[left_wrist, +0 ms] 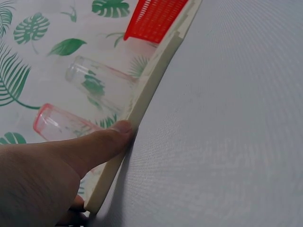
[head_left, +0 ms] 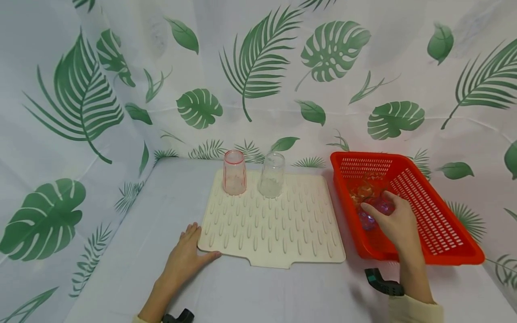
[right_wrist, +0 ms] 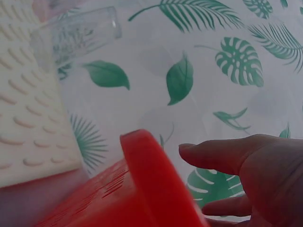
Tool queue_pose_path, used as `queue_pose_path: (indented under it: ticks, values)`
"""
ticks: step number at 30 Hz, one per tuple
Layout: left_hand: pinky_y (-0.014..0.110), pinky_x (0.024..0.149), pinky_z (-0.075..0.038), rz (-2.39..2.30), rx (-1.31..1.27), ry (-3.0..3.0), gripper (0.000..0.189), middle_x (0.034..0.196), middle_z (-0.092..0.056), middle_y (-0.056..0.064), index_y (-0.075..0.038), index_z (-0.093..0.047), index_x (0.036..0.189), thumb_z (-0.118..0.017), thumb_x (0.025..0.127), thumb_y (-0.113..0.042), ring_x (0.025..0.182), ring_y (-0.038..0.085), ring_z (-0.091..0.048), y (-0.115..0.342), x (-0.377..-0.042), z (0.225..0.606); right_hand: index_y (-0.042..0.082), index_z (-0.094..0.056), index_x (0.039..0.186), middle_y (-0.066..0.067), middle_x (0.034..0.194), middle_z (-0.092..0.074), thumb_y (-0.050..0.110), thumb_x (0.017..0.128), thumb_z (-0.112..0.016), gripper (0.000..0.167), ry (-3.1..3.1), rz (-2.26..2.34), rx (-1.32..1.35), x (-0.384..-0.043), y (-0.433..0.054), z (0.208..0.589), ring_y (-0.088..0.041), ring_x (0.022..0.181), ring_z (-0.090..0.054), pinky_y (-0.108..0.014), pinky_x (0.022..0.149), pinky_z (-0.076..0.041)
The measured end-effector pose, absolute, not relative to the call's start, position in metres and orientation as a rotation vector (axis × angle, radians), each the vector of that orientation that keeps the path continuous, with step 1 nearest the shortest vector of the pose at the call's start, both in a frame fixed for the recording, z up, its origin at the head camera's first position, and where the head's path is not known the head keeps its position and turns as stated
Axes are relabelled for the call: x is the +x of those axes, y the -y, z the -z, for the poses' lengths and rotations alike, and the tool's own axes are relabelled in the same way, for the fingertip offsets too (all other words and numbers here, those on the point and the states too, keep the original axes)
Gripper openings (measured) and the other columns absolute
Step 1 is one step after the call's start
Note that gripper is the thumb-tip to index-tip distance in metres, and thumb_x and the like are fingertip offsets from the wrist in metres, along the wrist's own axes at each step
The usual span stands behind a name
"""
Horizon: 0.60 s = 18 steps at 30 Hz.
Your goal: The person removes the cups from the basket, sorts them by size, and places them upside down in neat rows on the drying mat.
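Leaf-printed fabric is hanging; your outstretched left hand is seemingly steadying the draining mat, your parted right hand hovering over purple glassware.

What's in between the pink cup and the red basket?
In the head view, the clear glass stands between the pink cup and the red basket. After it come a stretch of cream mat and a strip of white tabletop.

On the right forearm we see a pale cream cloth sleeve and a curved, matte black wrist device with a small green patch. On the left forearm we see a cream sleeve edge and a black, angular wrist device, partly out of view.
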<state>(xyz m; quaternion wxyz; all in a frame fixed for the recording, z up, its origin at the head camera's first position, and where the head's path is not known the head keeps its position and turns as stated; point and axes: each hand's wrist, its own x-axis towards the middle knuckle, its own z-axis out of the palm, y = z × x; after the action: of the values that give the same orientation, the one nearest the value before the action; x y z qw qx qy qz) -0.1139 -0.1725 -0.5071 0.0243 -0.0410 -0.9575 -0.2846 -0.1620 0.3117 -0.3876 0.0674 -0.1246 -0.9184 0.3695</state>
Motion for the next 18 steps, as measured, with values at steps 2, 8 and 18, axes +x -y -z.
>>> queue_pose_path:
  ticks: [2,8,18]
  values:
    - [0.058,0.123,-0.024,0.880,-0.127,2.963,0.095,0.157,-0.036,0.028,-0.001,-0.047,0.147,-0.078,0.078,-0.058,0.150,0.043,-0.028,0.172,-0.114,0.507,-0.007,-0.022,0.155,-0.037,0.155,-0.027,0.048,0.093,-0.066,0.094,2.809,-1.083,-0.372,-0.163,-0.315,0.389,-0.055,0.138,-0.027,-0.075,0.106,-0.035]
    - [0.058,0.123,-0.024,0.886,-0.131,2.962,0.095,0.157,-0.036,0.028,-0.001,-0.046,0.147,-0.079,0.079,-0.058,0.150,0.044,-0.028,0.172,-0.113,0.506,-0.013,-0.024,0.152,-0.041,0.151,-0.027,0.047,0.093,-0.068,0.095,2.869,-1.009,-0.332,-0.165,-0.323,0.395,-0.057,0.135,-0.026,-0.076,0.104,-0.035]
    - [0.060,0.122,-0.025,0.882,-0.139,2.940,0.095,0.156,-0.037,0.030,0.002,-0.046,0.146,-0.079,0.078,-0.056,0.149,0.046,-0.029,0.173,-0.112,0.506,-0.011,-0.035,0.148,-0.039,0.149,-0.029,0.048,0.090,-0.070,0.090,2.926,-0.959,-0.293,-0.168,-0.323,0.405,-0.056,0.132,-0.026,-0.076,0.101,-0.039]
